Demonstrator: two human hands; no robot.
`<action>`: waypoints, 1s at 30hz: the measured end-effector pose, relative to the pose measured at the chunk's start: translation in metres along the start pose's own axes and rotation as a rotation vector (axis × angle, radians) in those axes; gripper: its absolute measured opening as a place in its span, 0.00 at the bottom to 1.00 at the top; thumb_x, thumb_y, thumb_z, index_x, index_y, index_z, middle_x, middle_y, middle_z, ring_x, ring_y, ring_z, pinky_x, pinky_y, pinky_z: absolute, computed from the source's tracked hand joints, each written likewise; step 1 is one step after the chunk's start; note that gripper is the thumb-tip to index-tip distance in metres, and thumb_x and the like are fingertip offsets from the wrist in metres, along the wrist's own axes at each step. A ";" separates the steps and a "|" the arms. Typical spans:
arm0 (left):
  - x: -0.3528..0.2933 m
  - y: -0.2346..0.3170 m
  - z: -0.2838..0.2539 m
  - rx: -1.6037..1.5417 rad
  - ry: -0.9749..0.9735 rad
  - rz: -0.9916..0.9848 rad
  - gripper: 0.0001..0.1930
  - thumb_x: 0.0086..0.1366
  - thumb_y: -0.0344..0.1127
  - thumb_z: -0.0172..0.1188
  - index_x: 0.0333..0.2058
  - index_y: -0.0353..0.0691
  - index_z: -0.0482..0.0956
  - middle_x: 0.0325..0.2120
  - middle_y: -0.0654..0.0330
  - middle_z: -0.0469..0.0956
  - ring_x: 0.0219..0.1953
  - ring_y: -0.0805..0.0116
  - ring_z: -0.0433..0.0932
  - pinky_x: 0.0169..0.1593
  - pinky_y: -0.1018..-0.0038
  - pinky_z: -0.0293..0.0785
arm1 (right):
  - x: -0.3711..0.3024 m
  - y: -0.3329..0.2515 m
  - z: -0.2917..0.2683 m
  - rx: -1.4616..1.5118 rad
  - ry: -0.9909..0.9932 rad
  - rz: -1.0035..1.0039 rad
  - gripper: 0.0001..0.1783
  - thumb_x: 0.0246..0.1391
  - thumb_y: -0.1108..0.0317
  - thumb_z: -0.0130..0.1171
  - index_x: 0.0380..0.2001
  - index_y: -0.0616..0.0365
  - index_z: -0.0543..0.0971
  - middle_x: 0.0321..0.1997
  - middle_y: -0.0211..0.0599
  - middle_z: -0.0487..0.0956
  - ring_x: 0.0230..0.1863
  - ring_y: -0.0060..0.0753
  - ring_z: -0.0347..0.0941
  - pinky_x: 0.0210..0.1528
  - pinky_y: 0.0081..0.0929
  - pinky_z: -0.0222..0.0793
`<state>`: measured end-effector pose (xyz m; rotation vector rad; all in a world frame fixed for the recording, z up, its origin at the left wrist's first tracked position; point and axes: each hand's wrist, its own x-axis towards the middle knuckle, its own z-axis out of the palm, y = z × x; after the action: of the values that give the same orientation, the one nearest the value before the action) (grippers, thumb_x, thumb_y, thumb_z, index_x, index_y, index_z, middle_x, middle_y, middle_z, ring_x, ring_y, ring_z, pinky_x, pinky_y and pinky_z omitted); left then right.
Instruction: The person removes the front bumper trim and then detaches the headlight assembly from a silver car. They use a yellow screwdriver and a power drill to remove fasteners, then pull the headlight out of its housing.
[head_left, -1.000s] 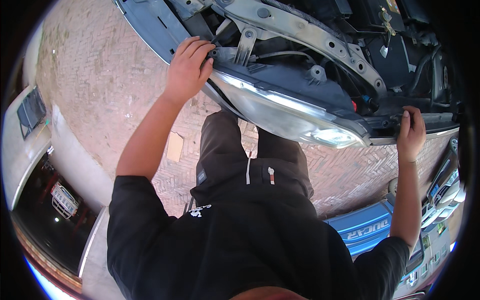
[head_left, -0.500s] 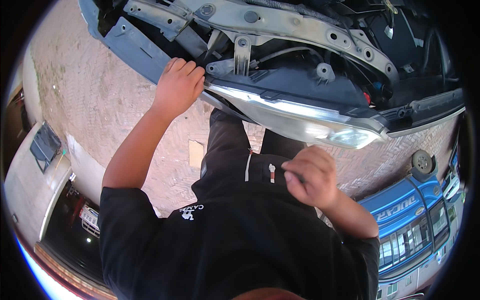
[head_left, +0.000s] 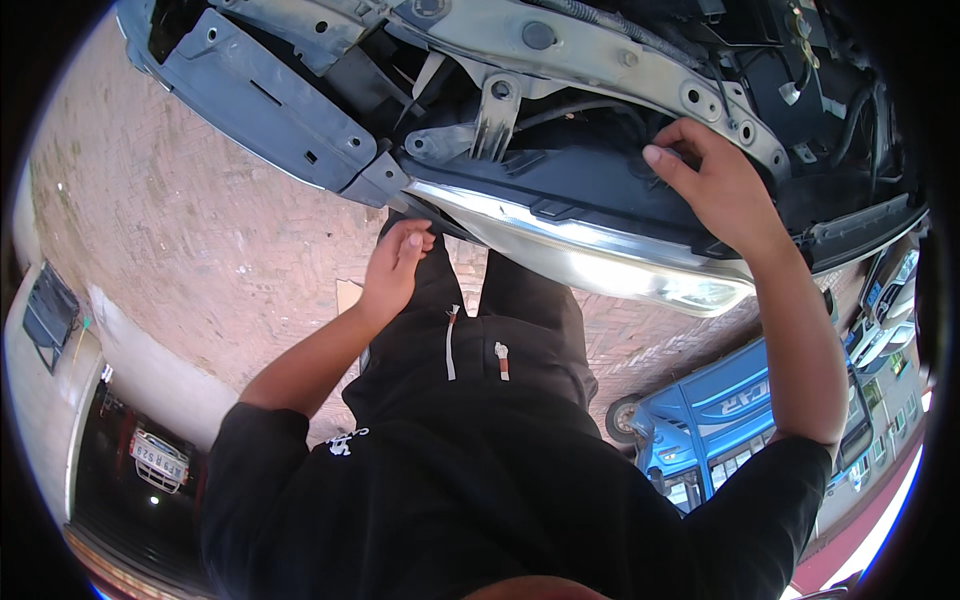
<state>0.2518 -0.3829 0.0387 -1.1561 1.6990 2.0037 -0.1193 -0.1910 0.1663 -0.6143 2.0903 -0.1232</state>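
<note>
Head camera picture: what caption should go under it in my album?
A person's right hand reaches behind a car's headlight while the left hand touches its lower edge, above brick paving.

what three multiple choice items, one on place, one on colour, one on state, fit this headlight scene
1. Where is the right hand?
A. on the black rear housing of the headlight
B. in a trouser pocket
C. flat on the paving

2. What colour is the ground paving?
A. green
B. reddish brown brick
C. white

3. What state is the left hand in?
A. gripping a spanner
B. clenched round a cloth
C. empty, fingers loosely curled below the lamp's inner end

Answers: 1 A, its fingers rest on the housing behind the lens; 2 B, brick pattern shows; 3 C, nothing is held in it.
</note>
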 end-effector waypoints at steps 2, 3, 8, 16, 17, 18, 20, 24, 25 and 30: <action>0.020 -0.041 0.036 -0.534 0.171 -0.350 0.27 0.80 0.55 0.40 0.53 0.34 0.72 0.48 0.50 0.76 0.58 0.53 0.75 0.64 0.56 0.70 | 0.004 0.008 -0.004 -0.050 -0.127 0.054 0.40 0.61 0.33 0.57 0.63 0.54 0.77 0.53 0.51 0.83 0.55 0.48 0.80 0.60 0.37 0.71; 0.031 -0.054 0.048 -0.679 0.200 -0.473 0.32 0.80 0.60 0.35 0.54 0.33 0.71 0.49 0.50 0.76 0.58 0.53 0.75 0.66 0.56 0.68 | 0.007 0.012 -0.004 -0.022 -0.179 0.092 0.42 0.60 0.31 0.56 0.64 0.53 0.76 0.55 0.52 0.82 0.57 0.49 0.79 0.62 0.38 0.70; 0.048 -0.043 0.092 -0.913 0.362 -0.600 0.36 0.79 0.64 0.33 0.68 0.37 0.57 0.64 0.48 0.65 0.69 0.51 0.65 0.74 0.57 0.58 | 0.020 0.030 0.001 0.028 -0.302 0.090 0.48 0.57 0.26 0.57 0.70 0.49 0.70 0.61 0.52 0.78 0.62 0.48 0.74 0.67 0.36 0.64; 0.065 -0.030 0.110 -1.210 0.303 -0.342 0.36 0.77 0.66 0.35 0.71 0.48 0.58 0.70 0.65 0.62 0.71 0.62 0.60 0.73 0.63 0.55 | 0.028 0.037 0.003 0.080 -0.375 0.039 0.54 0.48 0.25 0.64 0.67 0.53 0.73 0.60 0.56 0.79 0.61 0.54 0.77 0.65 0.40 0.68; 0.068 -0.033 0.111 -1.217 0.283 -0.314 0.37 0.77 0.67 0.31 0.73 0.48 0.55 0.72 0.64 0.58 0.73 0.61 0.57 0.75 0.63 0.51 | 0.028 0.036 0.003 0.067 -0.359 0.033 0.53 0.48 0.25 0.65 0.67 0.54 0.73 0.59 0.56 0.80 0.61 0.53 0.77 0.65 0.39 0.68; 0.070 -0.035 0.112 -1.230 0.259 -0.303 0.39 0.77 0.68 0.27 0.75 0.48 0.52 0.74 0.63 0.54 0.75 0.61 0.54 0.76 0.63 0.48 | 0.028 0.036 0.004 0.055 -0.349 0.029 0.53 0.48 0.26 0.65 0.67 0.54 0.74 0.58 0.55 0.80 0.60 0.53 0.77 0.64 0.39 0.69; 0.070 -0.036 0.116 -1.239 0.259 -0.310 0.40 0.77 0.69 0.22 0.76 0.49 0.49 0.77 0.62 0.51 0.77 0.60 0.51 0.77 0.63 0.45 | 0.026 0.034 0.004 0.041 -0.335 0.031 0.52 0.48 0.27 0.67 0.67 0.54 0.74 0.57 0.55 0.81 0.59 0.51 0.78 0.64 0.38 0.69; 0.065 -0.029 0.123 -1.251 0.301 -0.348 0.40 0.77 0.69 0.22 0.76 0.48 0.50 0.76 0.63 0.52 0.77 0.59 0.51 0.77 0.62 0.45 | 0.022 0.026 0.003 0.036 -0.314 0.035 0.50 0.48 0.34 0.72 0.65 0.57 0.75 0.56 0.53 0.82 0.56 0.48 0.80 0.62 0.35 0.70; 0.064 -0.028 0.124 -1.261 0.298 -0.346 0.40 0.77 0.69 0.22 0.76 0.48 0.50 0.76 0.63 0.52 0.77 0.59 0.51 0.77 0.62 0.45 | 0.021 0.025 0.003 0.045 -0.308 0.014 0.49 0.47 0.35 0.73 0.65 0.58 0.75 0.55 0.53 0.82 0.56 0.47 0.80 0.62 0.35 0.71; 0.062 -0.031 0.128 -1.288 0.397 -0.369 0.31 0.77 0.64 0.36 0.66 0.50 0.66 0.64 0.65 0.69 0.66 0.62 0.67 0.70 0.64 0.60 | 0.019 0.020 0.002 0.033 -0.327 -0.001 0.48 0.49 0.38 0.73 0.65 0.59 0.74 0.55 0.51 0.82 0.56 0.43 0.79 0.62 0.33 0.69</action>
<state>0.1816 -0.2746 -0.0283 -2.0882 -0.0149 2.6671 -0.1335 -0.1824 0.1439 -0.5739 1.7685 -0.0530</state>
